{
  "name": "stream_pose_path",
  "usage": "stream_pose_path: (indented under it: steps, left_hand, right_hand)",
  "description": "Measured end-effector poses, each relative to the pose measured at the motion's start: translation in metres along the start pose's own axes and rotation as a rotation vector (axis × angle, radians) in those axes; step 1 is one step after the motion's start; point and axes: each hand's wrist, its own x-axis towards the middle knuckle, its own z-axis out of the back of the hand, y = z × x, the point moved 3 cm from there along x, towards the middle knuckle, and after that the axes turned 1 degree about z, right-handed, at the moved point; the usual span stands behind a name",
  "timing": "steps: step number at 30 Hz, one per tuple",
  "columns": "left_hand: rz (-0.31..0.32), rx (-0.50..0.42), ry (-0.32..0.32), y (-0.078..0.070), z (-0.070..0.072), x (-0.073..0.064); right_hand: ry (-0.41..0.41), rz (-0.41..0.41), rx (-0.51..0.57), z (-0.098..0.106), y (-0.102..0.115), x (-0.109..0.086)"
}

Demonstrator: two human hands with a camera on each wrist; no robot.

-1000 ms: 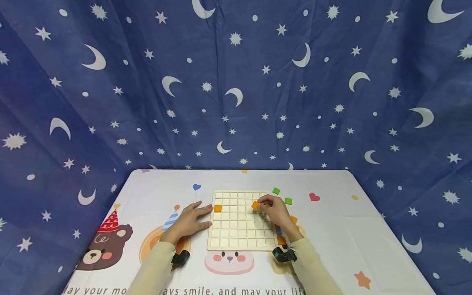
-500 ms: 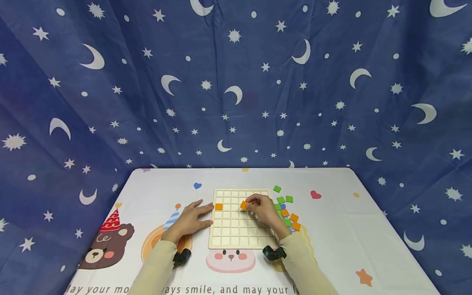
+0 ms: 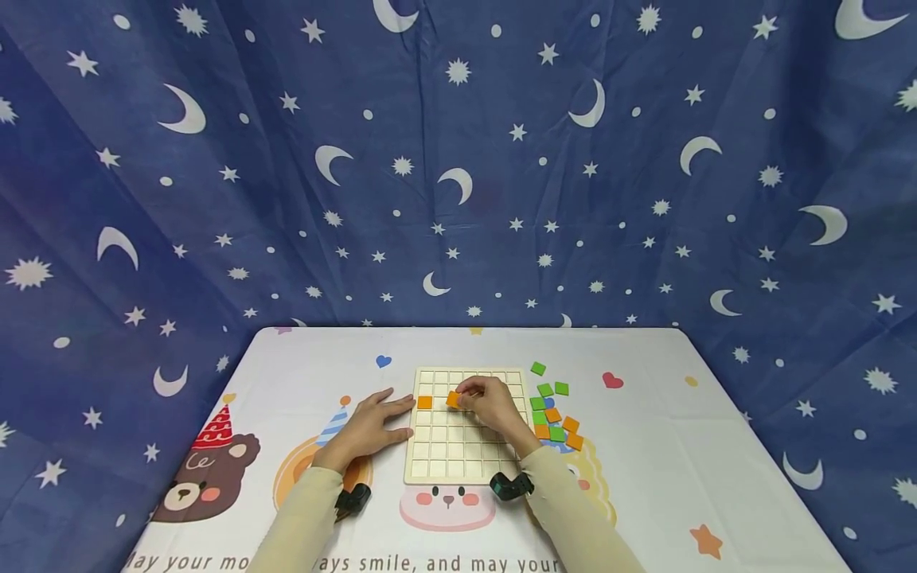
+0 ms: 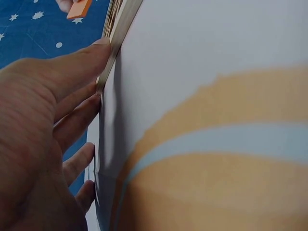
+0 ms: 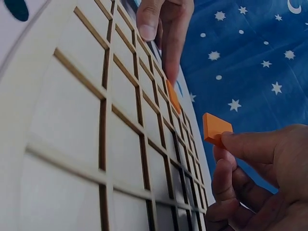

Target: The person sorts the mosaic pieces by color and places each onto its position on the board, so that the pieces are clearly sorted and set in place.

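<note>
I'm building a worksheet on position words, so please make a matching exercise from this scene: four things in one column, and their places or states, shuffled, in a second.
Column one
1. left hand
2. right hand
3. orange tile nearest the left hand
4. farthest green tile

Column two
A. lies in the leftmost column of the wooden grid board
B. off the board, to its right
C. pinches a second orange tile over the board
D. touches the board's left edge

Pairs: 1-D, 2-C, 3-A, 4-B
</note>
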Motion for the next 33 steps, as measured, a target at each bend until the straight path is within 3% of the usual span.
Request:
stream_pose_path:
  steps: [14, 33]
  left_hand:
    - [0.005, -0.013, -0.008, -0.002, 0.0, 0.0]
    - [-0.03, -0.011, -0.012, -0.003, 0.002, -0.001]
  right_hand:
    - [-0.035, 0.026, -0.071, -0.017, 0.002, 0.015]
    - [-0.047, 0.033, -0.138, -0.026, 0.003, 0.016]
